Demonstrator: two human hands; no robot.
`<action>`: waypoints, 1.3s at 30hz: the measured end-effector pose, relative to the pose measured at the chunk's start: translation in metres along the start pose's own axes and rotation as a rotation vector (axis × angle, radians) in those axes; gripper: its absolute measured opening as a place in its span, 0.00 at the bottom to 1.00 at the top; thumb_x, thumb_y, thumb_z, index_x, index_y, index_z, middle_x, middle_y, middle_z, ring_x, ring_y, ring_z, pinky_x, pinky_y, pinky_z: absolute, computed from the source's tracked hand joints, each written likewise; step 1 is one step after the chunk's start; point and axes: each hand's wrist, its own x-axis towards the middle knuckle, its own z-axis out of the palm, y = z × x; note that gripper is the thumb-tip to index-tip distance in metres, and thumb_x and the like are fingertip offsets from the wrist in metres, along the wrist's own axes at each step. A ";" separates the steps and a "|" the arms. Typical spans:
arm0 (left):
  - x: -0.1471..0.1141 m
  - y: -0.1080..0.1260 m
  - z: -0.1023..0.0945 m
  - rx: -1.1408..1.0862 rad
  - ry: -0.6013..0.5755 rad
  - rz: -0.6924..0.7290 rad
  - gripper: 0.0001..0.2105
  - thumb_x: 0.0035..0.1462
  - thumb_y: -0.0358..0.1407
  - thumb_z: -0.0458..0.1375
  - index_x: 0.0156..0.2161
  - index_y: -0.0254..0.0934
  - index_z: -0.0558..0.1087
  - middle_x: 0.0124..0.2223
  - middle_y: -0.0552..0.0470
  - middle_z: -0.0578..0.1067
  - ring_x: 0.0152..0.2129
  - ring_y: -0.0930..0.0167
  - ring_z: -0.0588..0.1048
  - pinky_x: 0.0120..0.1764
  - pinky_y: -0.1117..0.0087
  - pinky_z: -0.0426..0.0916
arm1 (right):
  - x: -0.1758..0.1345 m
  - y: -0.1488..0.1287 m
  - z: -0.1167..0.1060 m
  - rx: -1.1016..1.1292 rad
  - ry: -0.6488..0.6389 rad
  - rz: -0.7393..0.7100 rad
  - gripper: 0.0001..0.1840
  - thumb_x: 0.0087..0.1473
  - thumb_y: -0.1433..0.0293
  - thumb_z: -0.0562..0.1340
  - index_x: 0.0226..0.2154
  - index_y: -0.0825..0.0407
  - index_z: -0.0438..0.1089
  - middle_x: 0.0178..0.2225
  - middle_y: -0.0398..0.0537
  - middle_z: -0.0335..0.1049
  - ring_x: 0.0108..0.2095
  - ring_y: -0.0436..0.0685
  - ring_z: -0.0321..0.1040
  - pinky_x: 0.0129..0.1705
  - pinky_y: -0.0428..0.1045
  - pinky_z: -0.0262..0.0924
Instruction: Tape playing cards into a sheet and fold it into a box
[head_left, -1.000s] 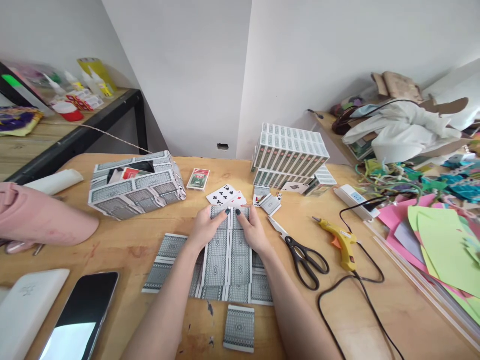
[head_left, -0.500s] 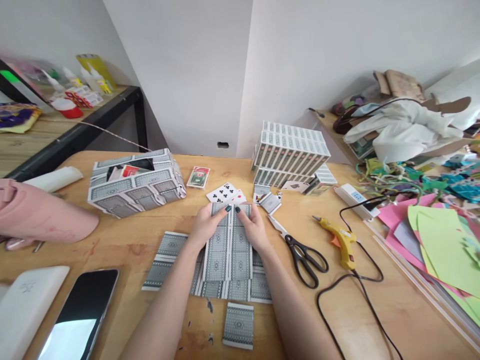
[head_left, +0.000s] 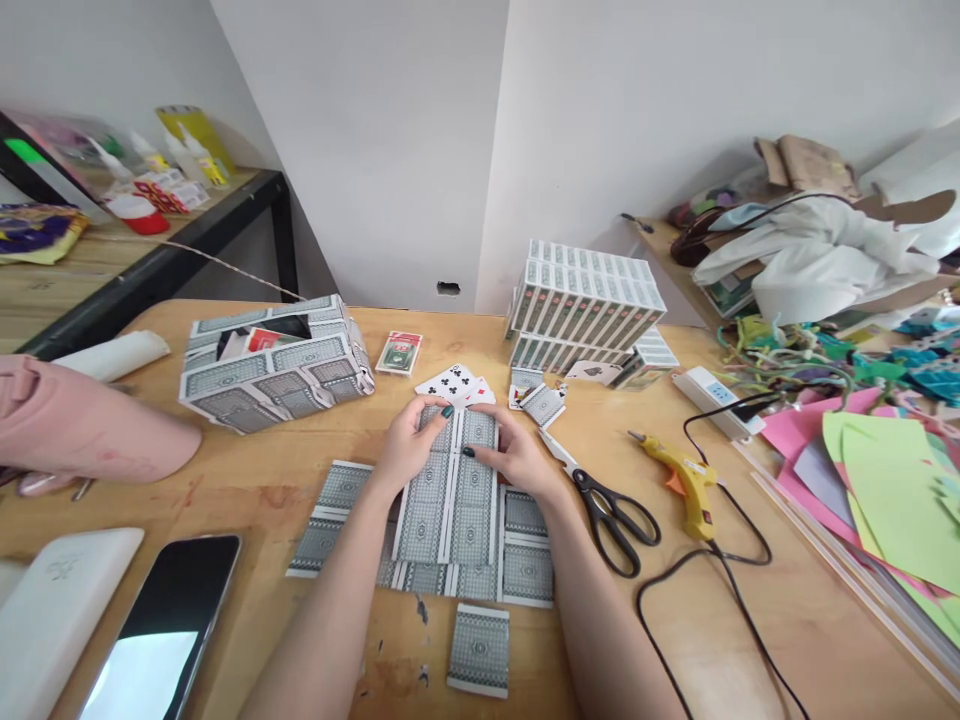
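Right hand (head_left: 521, 455), loosely curled on the 2-column card panel (head_left: 471, 505), now has its thumb lower; left hand (head_left: 403, 445) pinches the top. Panel's near end shifts left: likely regrip.

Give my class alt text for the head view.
A person's left hand holds a panel of patterned playing cards, the right hand at its right edge, over more cards on a wooden table. A card-covered box and phone sit left, scissors and yellow glue gun right.
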 end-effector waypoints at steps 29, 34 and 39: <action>-0.002 -0.008 0.006 0.126 -0.104 -0.033 0.13 0.55 0.43 0.53 0.38 0.36 0.71 0.38 0.49 0.76 0.35 0.67 0.72 0.39 0.69 0.64 | 0.006 0.010 0.015 -0.204 0.224 -0.034 0.12 0.55 0.64 0.54 0.38 0.51 0.69 0.38 0.47 0.71 0.41 0.56 0.66 0.47 0.51 0.57; -0.003 -0.002 0.007 0.161 -0.113 -0.037 0.11 0.55 0.41 0.52 0.36 0.36 0.69 0.37 0.50 0.74 0.35 0.68 0.71 0.39 0.69 0.64 | 0.006 0.011 0.017 -0.263 0.229 -0.053 0.12 0.56 0.66 0.52 0.38 0.51 0.67 0.38 0.47 0.70 0.40 0.55 0.65 0.47 0.50 0.57; -0.004 0.000 0.009 0.133 -0.101 -0.031 0.09 0.55 0.40 0.51 0.35 0.36 0.67 0.36 0.51 0.74 0.35 0.68 0.71 0.39 0.70 0.63 | 0.006 0.012 0.018 -0.322 0.237 -0.073 0.10 0.55 0.67 0.52 0.37 0.50 0.66 0.38 0.47 0.69 0.41 0.56 0.65 0.47 0.50 0.56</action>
